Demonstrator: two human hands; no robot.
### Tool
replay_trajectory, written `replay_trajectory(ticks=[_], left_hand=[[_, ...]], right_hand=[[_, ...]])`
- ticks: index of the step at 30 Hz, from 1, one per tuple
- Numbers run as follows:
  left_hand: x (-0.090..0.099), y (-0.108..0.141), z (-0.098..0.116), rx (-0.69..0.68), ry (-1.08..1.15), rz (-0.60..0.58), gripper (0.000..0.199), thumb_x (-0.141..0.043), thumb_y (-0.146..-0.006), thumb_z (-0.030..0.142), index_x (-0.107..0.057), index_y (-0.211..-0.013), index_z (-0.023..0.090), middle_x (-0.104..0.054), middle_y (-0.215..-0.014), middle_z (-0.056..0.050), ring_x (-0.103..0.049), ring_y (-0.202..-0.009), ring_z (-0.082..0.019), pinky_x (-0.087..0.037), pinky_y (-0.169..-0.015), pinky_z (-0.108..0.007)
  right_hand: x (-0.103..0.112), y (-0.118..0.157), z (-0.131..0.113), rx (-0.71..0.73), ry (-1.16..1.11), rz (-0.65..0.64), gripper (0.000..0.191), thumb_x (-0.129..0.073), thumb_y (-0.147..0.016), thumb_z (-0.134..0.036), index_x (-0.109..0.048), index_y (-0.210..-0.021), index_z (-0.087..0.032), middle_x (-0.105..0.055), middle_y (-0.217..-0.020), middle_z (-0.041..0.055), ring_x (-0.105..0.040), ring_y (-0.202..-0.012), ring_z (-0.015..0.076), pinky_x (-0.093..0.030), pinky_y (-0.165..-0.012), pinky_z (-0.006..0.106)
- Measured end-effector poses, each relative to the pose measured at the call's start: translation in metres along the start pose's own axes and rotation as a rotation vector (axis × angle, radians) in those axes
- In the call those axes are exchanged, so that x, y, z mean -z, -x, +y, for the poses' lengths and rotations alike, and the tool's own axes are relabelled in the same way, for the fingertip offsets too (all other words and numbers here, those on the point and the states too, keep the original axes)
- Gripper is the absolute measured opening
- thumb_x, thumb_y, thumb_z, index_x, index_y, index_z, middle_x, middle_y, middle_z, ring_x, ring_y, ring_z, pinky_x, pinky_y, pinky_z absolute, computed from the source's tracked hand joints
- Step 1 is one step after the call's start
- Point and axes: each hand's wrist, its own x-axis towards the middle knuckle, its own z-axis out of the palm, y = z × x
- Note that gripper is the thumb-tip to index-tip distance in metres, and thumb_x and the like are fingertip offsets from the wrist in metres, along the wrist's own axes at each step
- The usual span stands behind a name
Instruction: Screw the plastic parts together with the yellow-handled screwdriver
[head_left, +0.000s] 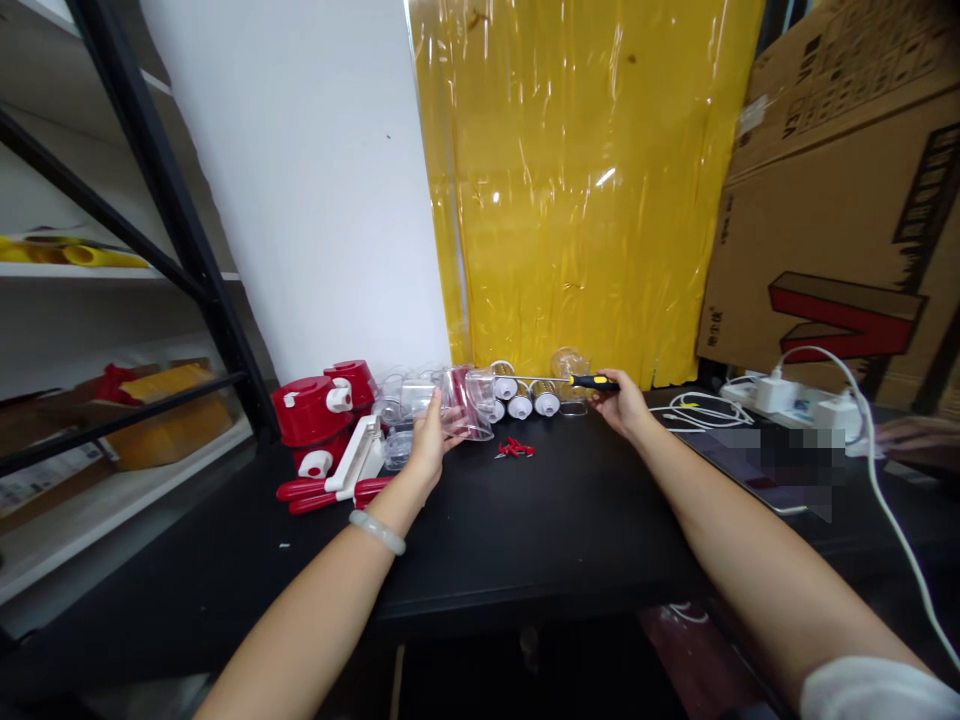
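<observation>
My left hand [429, 445] is closed round a clear plastic cup-like part [474, 405], tilted above the table, with red showing through it. In my right hand [622, 405] is a screwdriver [594, 382] with a yellow and black handle. Its long shaft points left towards the clear part; whether the tip touches it I cannot tell. Below, on the black table [525, 530], lies a small heap of red pieces [514, 449]. Several white-ended cylinders [545, 403] are stacked behind. More clear plastic parts [397, 395] stand left of my left hand.
Red housings [304, 410], a white frame piece [361, 455] and red handles [307, 495] crowd the left. A clear jar [571, 365] stands behind my right hand. On the right are a tablet [742, 465], white chargers [776, 392], cables, a cardboard box [832, 220] and another person's hand [919, 433].
</observation>
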Motion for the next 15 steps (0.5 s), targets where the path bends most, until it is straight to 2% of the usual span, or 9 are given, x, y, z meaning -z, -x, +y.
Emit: replay_trajectory(ticks=[6,10,13,15], left_hand=[[-0.0013,-0.0036,-0.0013,0.016,0.009,0.012,0.041,-0.059,-0.094,0.054,-0.061,-0.11,0.017,-0.073,-0.098,-0.011,-0.073,-0.068,-0.018,-0.058,-0.053,-0.027],[-0.0008,-0.0048,-0.0025,0.018,0.013,0.01,0.041,-0.059,-0.093,0.055,-0.061,-0.11,0.017,-0.074,-0.098,-0.01,-0.073,-0.068,-0.018,-0.058,-0.054,-0.027],[-0.0002,-0.0044,-0.0023,0.015,0.003,0.009,0.041,-0.059,-0.093,0.055,-0.061,-0.109,0.017,-0.073,-0.097,-0.01,-0.073,-0.067,-0.017,-0.057,-0.053,-0.026],[-0.0001,-0.0038,-0.0016,0.011,-0.001,0.008,0.041,-0.059,-0.094,0.054,-0.061,-0.109,0.017,-0.073,-0.096,-0.009,-0.072,-0.065,-0.017,-0.057,-0.052,-0.026]], right_hand=[[0.0039,-0.0021,-0.0008,-0.008,-0.006,-0.008,0.014,-0.067,-0.072,-0.026,-0.054,-0.075,-0.023,-0.054,-0.056,-0.0056,-0.045,-0.043,0.0098,-0.044,-0.044,0.023],[0.0042,-0.002,-0.0018,-0.027,0.021,-0.028,0.025,-0.066,-0.081,-0.045,-0.054,-0.077,-0.023,-0.055,-0.056,-0.0042,-0.047,-0.043,0.0104,-0.046,-0.045,0.024],[0.0036,-0.0012,-0.0009,0.009,0.073,-0.011,0.039,-0.062,-0.085,-0.061,-0.053,-0.077,-0.024,-0.046,-0.046,-0.0062,-0.042,-0.038,0.0108,-0.046,-0.043,0.025],[0.0034,-0.0004,0.0005,0.041,0.12,-0.022,0.039,-0.066,-0.084,-0.061,-0.052,-0.077,-0.024,-0.035,-0.039,-0.0097,-0.035,-0.034,0.0095,-0.046,-0.043,0.024]])
